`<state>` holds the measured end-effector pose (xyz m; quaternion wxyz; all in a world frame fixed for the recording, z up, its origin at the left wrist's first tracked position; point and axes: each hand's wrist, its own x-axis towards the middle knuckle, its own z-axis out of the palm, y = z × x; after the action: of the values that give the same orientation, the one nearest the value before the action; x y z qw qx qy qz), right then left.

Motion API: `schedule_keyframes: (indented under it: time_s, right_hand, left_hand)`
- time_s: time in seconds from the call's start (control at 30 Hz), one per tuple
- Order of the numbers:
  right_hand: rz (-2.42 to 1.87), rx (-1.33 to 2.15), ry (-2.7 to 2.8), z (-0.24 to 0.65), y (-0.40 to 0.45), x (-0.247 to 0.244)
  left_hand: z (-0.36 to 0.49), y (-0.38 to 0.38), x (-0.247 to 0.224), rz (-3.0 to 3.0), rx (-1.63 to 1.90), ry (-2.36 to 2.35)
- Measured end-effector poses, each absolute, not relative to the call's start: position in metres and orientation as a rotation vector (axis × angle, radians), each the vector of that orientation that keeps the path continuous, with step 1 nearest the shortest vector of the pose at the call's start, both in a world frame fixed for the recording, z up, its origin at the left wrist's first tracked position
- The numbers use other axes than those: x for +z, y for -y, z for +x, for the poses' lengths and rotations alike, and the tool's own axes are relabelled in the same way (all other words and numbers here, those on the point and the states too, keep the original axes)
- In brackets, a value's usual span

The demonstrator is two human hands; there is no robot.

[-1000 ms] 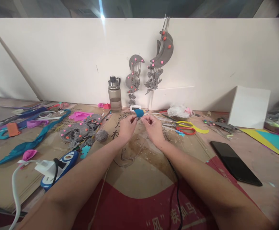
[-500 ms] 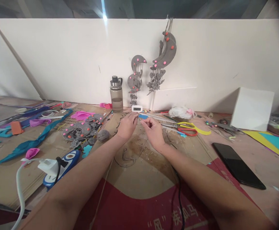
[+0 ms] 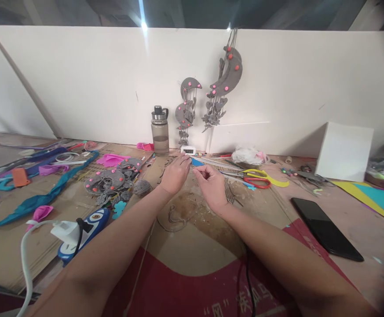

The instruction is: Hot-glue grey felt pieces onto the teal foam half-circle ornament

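My left hand and my right hand are close together over the cardboard, before the small white digital clock. The fingers of my left hand are bent together, their tips turned away from me; whatever they grip is hidden. Thumb and forefinger of my right hand form a pinch, and what lies between them is too small to name. A blue piece shows just beyond the gap between the hands. Nearer to me, a loose strand of grey yarn curls on the cardboard.
Left of my hands lie a grey yarn ball, grey crescent ornaments and a power strip. A bottle stands behind. To the right are red-handled scissors, yellow-handled scissors and a phone. Ornaments hang on the white board.
My left hand's fingers have shifted slightly, and my right hand has dropped a little. The blue piece shows at a slightly different angle. The whole view has tilted slightly.
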<state>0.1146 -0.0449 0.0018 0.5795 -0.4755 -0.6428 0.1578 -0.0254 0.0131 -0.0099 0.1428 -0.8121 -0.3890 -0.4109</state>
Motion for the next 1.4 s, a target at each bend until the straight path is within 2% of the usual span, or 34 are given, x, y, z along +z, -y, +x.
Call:
schedule_keyframes:
  time_s: [0.5,1.07,1.2,1.4]
  right_hand:
    - [-1.172,0.237,1.57,0.117,0.048,0.003]
    - [-1.122,0.334,1.605,0.112,0.045,-0.01]
    - [-1.128,0.342,1.608,0.115,0.039,-0.013]
    - [-1.134,0.423,1.458,0.125,0.026,-0.014]
  left_hand:
    - [-0.026,-0.016,-0.011,-2.357,-1.264,1.194]
    - [-0.02,-0.007,-0.002,-2.391,-1.295,1.361]
    - [-0.019,-0.007,0.0,-2.423,-1.509,1.491]
    - [-0.016,-0.01,0.0,-2.475,-2.316,1.808]
